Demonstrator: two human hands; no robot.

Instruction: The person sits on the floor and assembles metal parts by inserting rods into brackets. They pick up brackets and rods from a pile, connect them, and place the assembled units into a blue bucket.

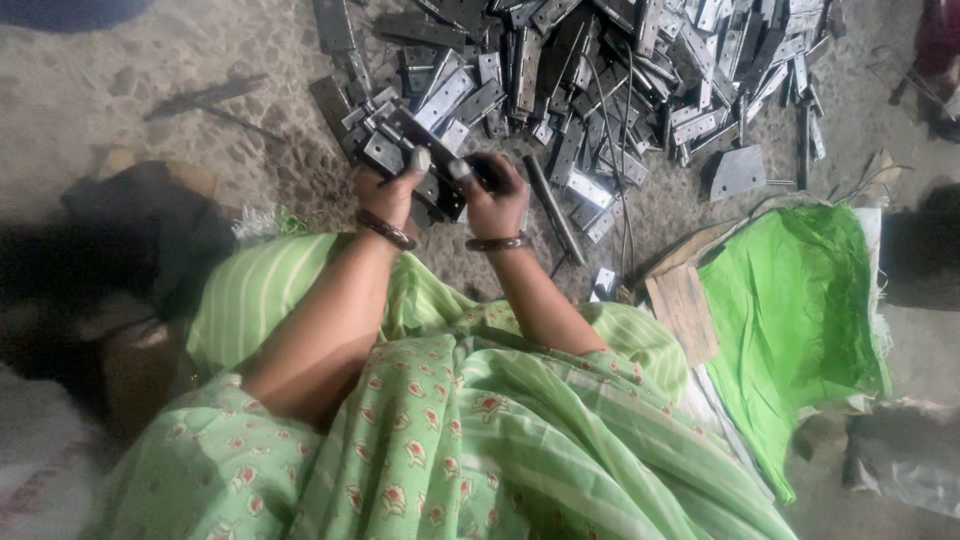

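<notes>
Hands meet on one dark, flat metal hinge plate [425, 160]: left hand [392, 190] clasps its left end, right hand [497, 195] its right (thumbs raised), just near a grey metal hinge pile [620, 80] on the floor.

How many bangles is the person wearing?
2: one dark bangle on the left wrist, just below the left hand, and one bangle on the right wrist, below the right hand. The fabric could hide others.

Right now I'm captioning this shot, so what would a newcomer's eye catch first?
The heap of grey metal hinge plates across the top. Below it, the left hand and right hand, both wearing bangles, grip one dark hinge. A bright green cloth lies at right.
</notes>
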